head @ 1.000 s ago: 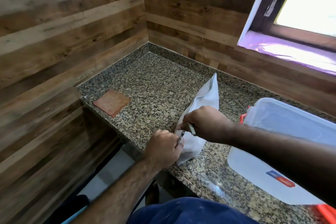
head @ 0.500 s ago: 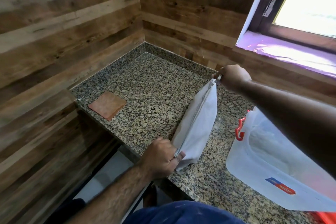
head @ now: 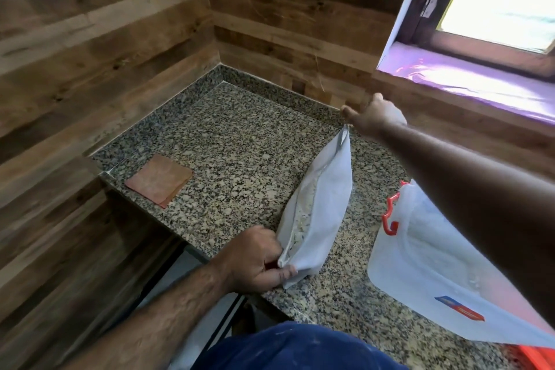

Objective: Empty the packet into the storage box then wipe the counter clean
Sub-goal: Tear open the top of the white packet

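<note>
A white zip packet [head: 327, 201] lies along the granite counter [head: 234, 147], its top seam open and pale flakes showing inside. My left hand [head: 252, 261] grips the packet's near corner at the counter's front edge. My right hand [head: 371, 116] is stretched out to the far tip of the packet and holds the zip end there, one finger pointing left. The translucent storage box [head: 426, 273] with a red clip [head: 390, 213] lies to the right, partly behind my right forearm.
A folded brown-orange cloth [head: 159, 179] lies on the counter's left end. Wooden walls close off the left and back, and a window with a purple sill [head: 468, 84] sits at the upper right. The counter drops off at its front edge.
My right hand has run from the near end of the packet to its far tip, opening the seam along the top. My left hand kept its grip on the near corner.
</note>
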`<action>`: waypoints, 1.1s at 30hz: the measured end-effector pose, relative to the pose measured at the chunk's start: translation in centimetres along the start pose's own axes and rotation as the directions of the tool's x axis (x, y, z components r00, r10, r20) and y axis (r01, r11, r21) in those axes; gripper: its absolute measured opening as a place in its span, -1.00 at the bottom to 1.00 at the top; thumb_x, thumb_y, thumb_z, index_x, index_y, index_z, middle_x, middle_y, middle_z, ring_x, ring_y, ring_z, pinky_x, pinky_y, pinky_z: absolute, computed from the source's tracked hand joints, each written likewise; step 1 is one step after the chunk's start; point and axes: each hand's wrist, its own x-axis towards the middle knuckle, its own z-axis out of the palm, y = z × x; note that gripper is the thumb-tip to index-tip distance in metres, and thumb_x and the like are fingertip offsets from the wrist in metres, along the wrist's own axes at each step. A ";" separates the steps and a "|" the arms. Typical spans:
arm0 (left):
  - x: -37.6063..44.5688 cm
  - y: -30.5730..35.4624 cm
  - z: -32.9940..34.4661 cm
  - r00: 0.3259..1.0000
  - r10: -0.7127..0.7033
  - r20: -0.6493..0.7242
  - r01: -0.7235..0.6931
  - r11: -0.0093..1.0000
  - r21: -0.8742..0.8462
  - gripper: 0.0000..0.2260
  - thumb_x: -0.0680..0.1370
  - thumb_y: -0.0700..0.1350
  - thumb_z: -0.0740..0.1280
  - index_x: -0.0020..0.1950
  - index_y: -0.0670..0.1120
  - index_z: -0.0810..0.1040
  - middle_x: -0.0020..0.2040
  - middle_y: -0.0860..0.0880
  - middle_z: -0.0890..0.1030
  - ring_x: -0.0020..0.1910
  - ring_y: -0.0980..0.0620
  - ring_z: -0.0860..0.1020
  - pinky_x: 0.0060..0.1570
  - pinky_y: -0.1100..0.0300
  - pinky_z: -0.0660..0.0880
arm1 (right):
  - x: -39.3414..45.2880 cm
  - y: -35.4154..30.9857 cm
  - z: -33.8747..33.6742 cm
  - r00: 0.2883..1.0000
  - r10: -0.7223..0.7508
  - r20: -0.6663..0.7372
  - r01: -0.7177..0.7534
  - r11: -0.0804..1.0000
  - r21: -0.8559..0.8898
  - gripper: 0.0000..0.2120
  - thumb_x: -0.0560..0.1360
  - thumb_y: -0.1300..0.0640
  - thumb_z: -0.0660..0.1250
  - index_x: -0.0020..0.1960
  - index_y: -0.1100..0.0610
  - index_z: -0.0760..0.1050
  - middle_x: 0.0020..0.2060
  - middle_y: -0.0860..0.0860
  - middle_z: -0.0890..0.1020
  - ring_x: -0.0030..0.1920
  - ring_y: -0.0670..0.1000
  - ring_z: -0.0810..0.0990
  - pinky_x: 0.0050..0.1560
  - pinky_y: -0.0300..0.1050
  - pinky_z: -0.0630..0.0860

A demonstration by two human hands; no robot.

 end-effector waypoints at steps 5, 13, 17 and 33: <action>2.2 0.7 -0.4 0.914 -0.392 -0.105 0.248 0.745 -0.619 -0.34 0.45 0.66 0.11 -0.38 0.10 0.51 -0.44 0.14 0.48 -0.42 0.22 0.40 -0.37 0.25 0.31 | -4.3 -0.9 2.7 0.974 0.077 0.212 -0.063 0.995 -0.072 0.14 0.44 -0.69 0.05 0.46 0.33 0.47 0.33 0.25 0.63 0.23 0.26 0.68 0.17 0.11 0.66; 9.8 -0.7 -3.7 0.804 -0.594 -0.022 0.533 0.736 -0.417 -0.38 0.44 0.58 0.27 -0.15 -0.01 0.48 -0.27 0.03 0.59 -0.35 0.05 0.51 -0.33 0.13 0.42 | -6.0 -1.6 5.7 0.956 0.098 0.277 -0.056 0.986 -0.154 0.00 0.52 -0.63 -0.04 0.17 0.25 0.65 0.06 0.19 0.70 0.09 0.21 0.69 0.07 0.02 0.61; 12.8 -0.8 -4.4 0.777 -0.599 0.193 0.630 0.740 -0.237 -0.56 0.49 0.40 0.42 -0.16 0.03 0.49 -0.13 -0.04 0.70 -0.24 0.00 0.64 -0.26 0.14 0.51 | -5.5 -1.9 6.3 0.964 0.132 0.232 -0.115 0.990 -0.085 -0.17 0.52 -0.59 0.08 -0.15 0.20 0.58 -0.23 0.07 0.65 -0.19 0.07 0.66 -0.16 -0.05 0.61; 14.7 0.3 -3.1 0.787 -0.530 0.316 0.557 0.831 0.006 -0.67 0.67 0.09 0.22 -0.04 -0.14 0.61 -0.04 -0.13 0.67 -0.10 -0.16 0.63 -0.17 0.11 0.43 | -5.4 -2.1 7.2 0.956 0.207 0.206 -0.254 0.938 0.237 -0.26 0.56 -0.48 0.22 -0.30 0.19 0.62 -0.40 0.06 0.68 -0.41 0.06 0.65 -0.34 -0.14 0.55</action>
